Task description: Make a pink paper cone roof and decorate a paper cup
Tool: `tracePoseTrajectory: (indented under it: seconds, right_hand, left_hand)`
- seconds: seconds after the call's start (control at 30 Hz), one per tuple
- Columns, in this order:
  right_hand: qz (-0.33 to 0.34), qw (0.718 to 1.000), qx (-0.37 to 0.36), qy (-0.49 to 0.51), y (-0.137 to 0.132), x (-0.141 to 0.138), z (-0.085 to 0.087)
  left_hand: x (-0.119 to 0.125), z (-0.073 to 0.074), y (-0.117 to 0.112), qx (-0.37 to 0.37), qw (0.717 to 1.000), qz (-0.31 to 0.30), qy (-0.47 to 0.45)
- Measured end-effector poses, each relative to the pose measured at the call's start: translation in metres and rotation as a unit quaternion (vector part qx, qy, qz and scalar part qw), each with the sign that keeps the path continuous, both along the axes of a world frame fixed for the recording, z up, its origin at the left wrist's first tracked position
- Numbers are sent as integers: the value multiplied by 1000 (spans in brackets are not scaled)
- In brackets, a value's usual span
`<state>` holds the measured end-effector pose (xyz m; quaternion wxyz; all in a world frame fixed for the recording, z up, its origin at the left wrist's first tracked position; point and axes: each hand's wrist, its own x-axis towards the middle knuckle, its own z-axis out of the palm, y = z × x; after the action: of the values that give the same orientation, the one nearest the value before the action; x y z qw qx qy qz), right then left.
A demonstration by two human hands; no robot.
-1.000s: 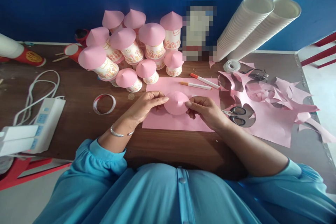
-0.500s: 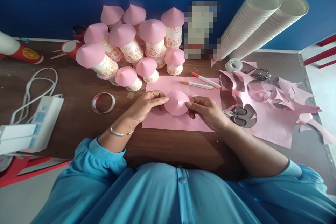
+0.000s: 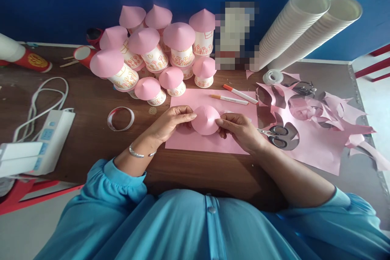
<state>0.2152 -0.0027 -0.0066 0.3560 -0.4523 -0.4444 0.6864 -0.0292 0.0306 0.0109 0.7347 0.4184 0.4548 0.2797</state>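
Between my hands is a pink paper cone [image 3: 206,120], its point facing up. My left hand [image 3: 175,122] pinches its left edge between thumb and fingers. At the opposite edge, my right hand [image 3: 239,128] pinches the rim, fingers curled beneath. Under the cone lies a sheet of pink paper [image 3: 195,146]. An orange-tipped marker [image 3: 230,99] and a red-capped marker [image 3: 240,94] rest on that sheet, beyond the hands. Scissors [image 3: 277,136] with black handles lie just right of my right hand. What is underneath the cone is hidden.
Several paper cups with pink cone roofs [image 3: 179,36] stand behind. Two tall cup stacks [image 3: 294,28] lean at the wall. Tape [image 3: 272,76] and pink paper scraps [image 3: 319,146] lie right; a paper ring [image 3: 120,119] and power strip [image 3: 56,142] lie left. A blurred patch hides something.
The view has shifted slightly. Both hands keep their pinch on the cone, with hardly any visible movement.
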Motion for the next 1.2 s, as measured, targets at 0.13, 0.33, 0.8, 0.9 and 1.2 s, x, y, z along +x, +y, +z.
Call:
tracePoseTrajectory:
  seconds: [0.13, 0.33, 0.8, 0.9, 1.2]
  right_hand:
    - [5, 1000, 10, -16, -1, 1, -1]
    - [7, 990, 60, -127, -1, 7, 8]
    - [1, 837, 473, -276, 2, -5, 24]
    - [25, 832, 481, -276, 5, -14, 21]
    - [30, 835, 467, -288, 7, -22, 19]
  left_hand:
    - [0, 1, -1, 2, 1000, -5, 4]
    - [-8, 1, 2, 37, 999, -21, 14]
    - [-3, -6, 2, 23, 999, -23, -12]
    - [-1, -7, 2, 12, 999, -17, -24]
    - [0, -9, 0, -11, 998, 1, -64]
